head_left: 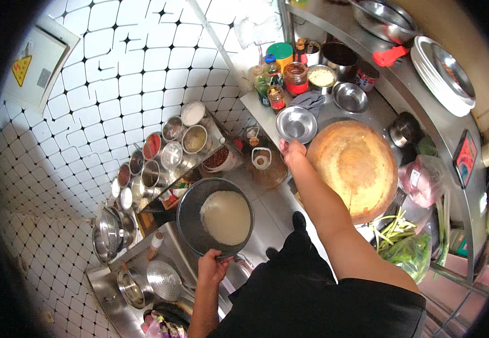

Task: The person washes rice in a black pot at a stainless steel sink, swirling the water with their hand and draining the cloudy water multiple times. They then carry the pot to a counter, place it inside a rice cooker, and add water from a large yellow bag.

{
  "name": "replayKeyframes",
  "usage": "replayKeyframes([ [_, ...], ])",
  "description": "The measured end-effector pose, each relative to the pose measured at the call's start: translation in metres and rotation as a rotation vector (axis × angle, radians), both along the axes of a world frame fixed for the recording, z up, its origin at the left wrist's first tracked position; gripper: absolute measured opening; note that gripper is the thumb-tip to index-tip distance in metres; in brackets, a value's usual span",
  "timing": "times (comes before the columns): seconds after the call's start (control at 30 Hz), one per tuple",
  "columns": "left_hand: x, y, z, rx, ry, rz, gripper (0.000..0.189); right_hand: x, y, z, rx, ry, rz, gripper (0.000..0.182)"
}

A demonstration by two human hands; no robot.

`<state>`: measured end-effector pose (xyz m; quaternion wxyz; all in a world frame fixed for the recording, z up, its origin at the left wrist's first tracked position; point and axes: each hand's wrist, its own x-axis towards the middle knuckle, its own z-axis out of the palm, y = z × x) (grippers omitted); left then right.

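Note:
My left hand [213, 267] grips the near rim of a dark round pot [182, 219], with a pale, smooth mass in it. My right hand [293, 151] reaches out to the steel counter and has its fingers on the near rim of a shallow metal bowl [296, 124]. A thick round wooden chopping block [352, 169] lies right beside my right forearm. Behind the bowl is a crumpled grey cloth [307, 102], and a second metal bowl [350, 97] sits a little further right.
Jars and bottles, among them a red-labelled jar [296, 79], crowd the counter's back corner. Metal seasoning containers [194, 139] line a shelf at left. A perforated ladle [164, 279] lies below them. Bagged greens [409, 253] and a phone [465, 158] are at right.

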<state>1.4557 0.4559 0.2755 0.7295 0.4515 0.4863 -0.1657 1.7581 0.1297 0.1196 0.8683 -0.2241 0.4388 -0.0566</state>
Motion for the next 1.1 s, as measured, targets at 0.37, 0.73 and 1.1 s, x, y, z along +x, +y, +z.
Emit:
replayKeyframes([
  [0.37,-0.050,-0.007,0.008,0.088,-0.217,-0.336,0.028,-0.299,-0.025,0.130,-0.581,-0.127,0.215,0.020],
  [0.73,-0.124,-0.115,0.071,-0.270,-0.235,-0.954,0.022,-0.723,0.008,0.129,-0.576,0.384,-0.263,0.019],
  [1.1,-0.339,-0.309,0.054,-0.346,-0.060,-1.674,0.024,-1.002,-0.019,0.079,-0.488,0.555,-0.804,0.018],
])
